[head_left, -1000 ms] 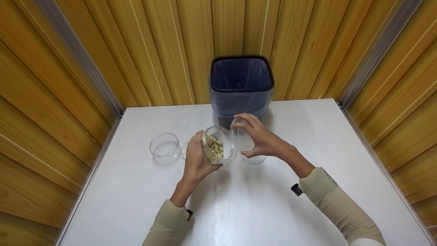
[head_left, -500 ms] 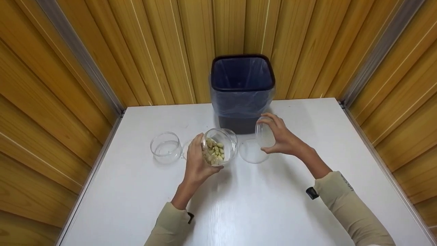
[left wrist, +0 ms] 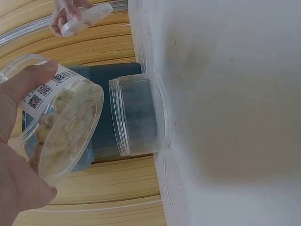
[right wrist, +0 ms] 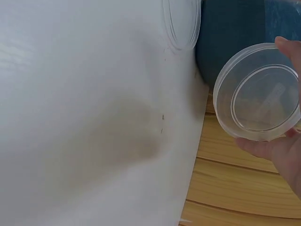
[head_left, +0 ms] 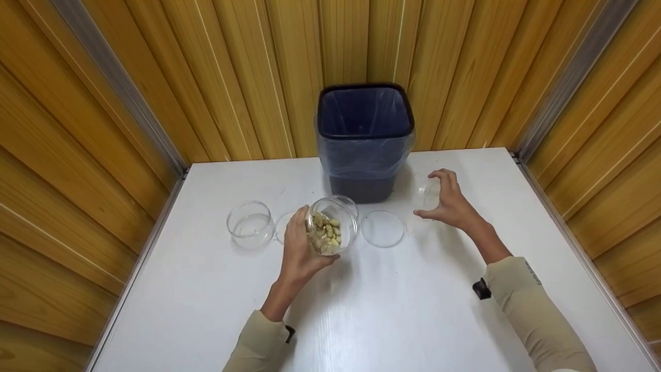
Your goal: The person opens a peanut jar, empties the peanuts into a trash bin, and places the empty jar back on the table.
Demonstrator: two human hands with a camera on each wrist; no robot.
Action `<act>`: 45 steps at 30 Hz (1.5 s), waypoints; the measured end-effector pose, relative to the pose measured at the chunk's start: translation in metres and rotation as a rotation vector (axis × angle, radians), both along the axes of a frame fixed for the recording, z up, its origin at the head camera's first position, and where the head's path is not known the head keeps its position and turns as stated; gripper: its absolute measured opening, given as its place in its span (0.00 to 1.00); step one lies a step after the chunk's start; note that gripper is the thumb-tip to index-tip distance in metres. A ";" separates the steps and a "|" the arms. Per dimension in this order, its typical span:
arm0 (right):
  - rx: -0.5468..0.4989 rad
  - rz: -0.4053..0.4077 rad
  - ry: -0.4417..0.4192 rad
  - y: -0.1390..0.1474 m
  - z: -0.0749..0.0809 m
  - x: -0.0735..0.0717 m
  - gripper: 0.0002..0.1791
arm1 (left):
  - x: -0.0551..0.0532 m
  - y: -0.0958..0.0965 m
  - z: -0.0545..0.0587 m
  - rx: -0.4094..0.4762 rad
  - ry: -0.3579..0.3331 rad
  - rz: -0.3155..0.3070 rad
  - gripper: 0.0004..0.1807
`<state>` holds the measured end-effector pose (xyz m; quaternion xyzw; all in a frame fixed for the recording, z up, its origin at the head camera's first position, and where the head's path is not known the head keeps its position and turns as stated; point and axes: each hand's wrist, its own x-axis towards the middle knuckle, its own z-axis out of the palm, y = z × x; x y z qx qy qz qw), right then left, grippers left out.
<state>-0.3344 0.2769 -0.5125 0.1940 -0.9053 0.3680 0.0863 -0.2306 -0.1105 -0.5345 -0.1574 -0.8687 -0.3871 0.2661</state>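
My left hand [head_left: 302,253] grips a clear plastic jar [left wrist: 35,106], tilted with its mouth toward the right in the head view. Inside lie greenish-brown nuts or beans [head_left: 328,232], and a label with QR codes [left wrist: 40,96] shows on its side. Farther right, my right hand [head_left: 452,204] pinches a round clear lid [right wrist: 263,96] by its rim, raised above the table. Just behind the held jar stands an empty clear jar [left wrist: 141,113], mostly covered by it in the head view. A second clear lid [head_left: 383,229] lies flat between the two hands.
Another empty clear jar [head_left: 250,225] stands at the left. Beside it lies a clear lid [left wrist: 173,188], partly covered by the left hand in the head view. A bin [head_left: 364,170] with a plastic liner stands at the table's [head_left: 372,310] back, before wood-patterned walls [head_left: 289,77].
My right hand has moved away from the jar to the right, taking the lid with it and uncovering the lid on the table. The left hand has barely moved.
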 end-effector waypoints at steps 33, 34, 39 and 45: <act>-0.294 -0.380 -0.091 0.018 -0.062 -0.017 0.55 | 0.006 0.003 -0.006 -0.019 0.031 -0.004 0.73; -0.307 -0.390 -0.078 0.018 -0.064 -0.018 0.55 | 0.006 0.003 -0.006 -0.015 0.033 -0.006 0.73; -0.334 -0.431 -0.050 0.019 -0.066 -0.018 0.53 | 0.007 0.004 -0.006 -0.015 0.034 -0.005 0.74; -0.279 -0.445 -0.016 0.023 -0.069 -0.016 0.52 | 0.009 0.003 -0.009 -0.028 0.020 -0.003 0.73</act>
